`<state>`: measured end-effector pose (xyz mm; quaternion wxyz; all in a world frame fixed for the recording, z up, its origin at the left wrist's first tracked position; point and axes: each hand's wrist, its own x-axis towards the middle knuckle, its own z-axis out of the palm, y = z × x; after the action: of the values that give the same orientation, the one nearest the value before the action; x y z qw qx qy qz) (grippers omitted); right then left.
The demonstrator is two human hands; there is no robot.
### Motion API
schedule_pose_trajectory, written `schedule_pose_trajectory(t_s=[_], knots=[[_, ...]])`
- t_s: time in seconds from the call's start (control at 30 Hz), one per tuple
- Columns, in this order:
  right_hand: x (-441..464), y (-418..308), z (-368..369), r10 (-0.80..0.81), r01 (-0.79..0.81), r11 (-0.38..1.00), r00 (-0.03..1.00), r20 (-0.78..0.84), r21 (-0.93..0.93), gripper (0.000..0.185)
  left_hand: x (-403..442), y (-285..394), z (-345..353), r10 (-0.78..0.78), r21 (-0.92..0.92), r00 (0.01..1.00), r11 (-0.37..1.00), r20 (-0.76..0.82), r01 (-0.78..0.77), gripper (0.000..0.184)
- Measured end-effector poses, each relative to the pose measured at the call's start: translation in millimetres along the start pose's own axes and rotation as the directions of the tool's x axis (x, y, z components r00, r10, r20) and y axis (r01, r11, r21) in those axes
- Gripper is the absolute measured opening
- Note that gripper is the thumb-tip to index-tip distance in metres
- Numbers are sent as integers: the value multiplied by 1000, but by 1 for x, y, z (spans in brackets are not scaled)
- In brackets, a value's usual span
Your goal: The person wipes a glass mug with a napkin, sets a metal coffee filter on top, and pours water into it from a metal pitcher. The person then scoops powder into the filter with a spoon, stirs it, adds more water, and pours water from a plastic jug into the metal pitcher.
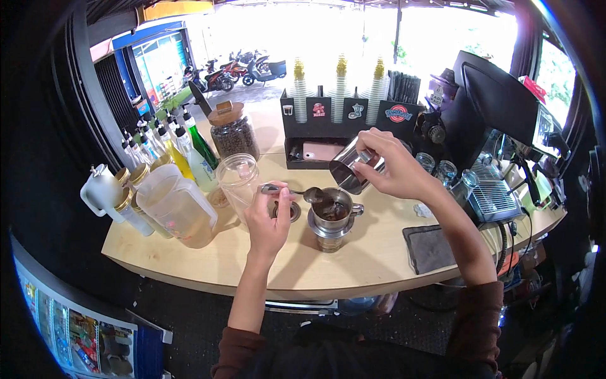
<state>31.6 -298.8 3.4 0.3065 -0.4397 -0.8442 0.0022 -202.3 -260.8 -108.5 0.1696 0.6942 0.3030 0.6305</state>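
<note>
My left hand [267, 221] is closed on the handle of a metal spoon [312, 195], whose bowl hangs at the left rim of a metal drip coffee filter [326, 222]. Dark, wet coffee shows inside the filter, which sits upright on a small vessel. Tilted toward it from the upper right is a steel pitcher [345, 169], gripped by my right hand [392, 165]. I cannot make out a stream from its mouth. Behind my left fingers lies a small round metal lid [293, 211], partly hidden. A clear plastic cup [238, 174] stands just left of that hand.
Left are a translucent jug [180, 208], syrup bottles [201, 144] and a jar of coffee beans [232, 132]. A black cup holder [328, 129] stands at the back. Right are small glasses [446, 170], an espresso machine [489, 180] and a dark cloth [429, 248] near the counter edge.
</note>
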Motion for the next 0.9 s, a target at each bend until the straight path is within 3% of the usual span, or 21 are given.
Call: schedule_pose_trajectory(t_s=[0.23, 0.3, 0.33, 0.4, 0.43, 0.5, 0.53, 0.6, 0.67, 0.73, 0.8, 0.9], knots=[[-14, 2, -5, -20, 19, 999, 999, -43, -26, 17, -6, -1, 8, 24, 37, 998, 999, 53, -26, 8], [-19, 4, -3, 108, -96, 989, 988, -106, 112, 19, -6, 2, 9, 34, 64, 992, 997, 123, -43, 9], [-22, 8, -2, 105, -93, 989, 989, -107, 111, 19, -7, 2, 9, 36, 66, 992, 997, 121, -45, 9], [-30, 22, 2, 205, -154, 929, 971, -121, 337, 20, -9, 0, 10, 58, 95, 987, 993, 147, -73, 10], [-34, 29, 5, 201, -150, 930, 972, -121, 337, 20, -10, 0, 11, 60, 97, 988, 993, 144, -74, 10], [-42, 36, 11, 324, -153, 709, 938, -126, 688, 18, -11, -2, 13, 147, 150, 975, 974, 167, -172, 10], [-47, 36, 11, 319, -149, 710, 940, -125, 688, 18, -11, -1, 13, 148, 153, 975, 973, 163, -173, 10], [-54, 31, 12, 455, -162, 561, 880, -139, 812, 16, -13, 1, 12, 191, 160, 959, 961, 211, -227, 10], [-65, 39, 15, 465, -141, 572, 867, -177, 808, 15, -18, -3, 14, 184, 145, 963, 966, 199, -215, 10], [-76, 40, 16, 535, -178, 408, 841, -77, 895, 14, -24, -3, 14, 177, 132, 967, 970, 185, -203, 10], [-82, 29, 15, 551, -172, 389, 831, -79, 905, 14, -30, 1, 13, 3, 18, 984, 1000, 180, -6, 9], [-92, 34, 22, 558, -112, 268, 828, -60, 957, 14, -37, 3, 14, 7, 3, 986, 1000, 167, -8, 10]])
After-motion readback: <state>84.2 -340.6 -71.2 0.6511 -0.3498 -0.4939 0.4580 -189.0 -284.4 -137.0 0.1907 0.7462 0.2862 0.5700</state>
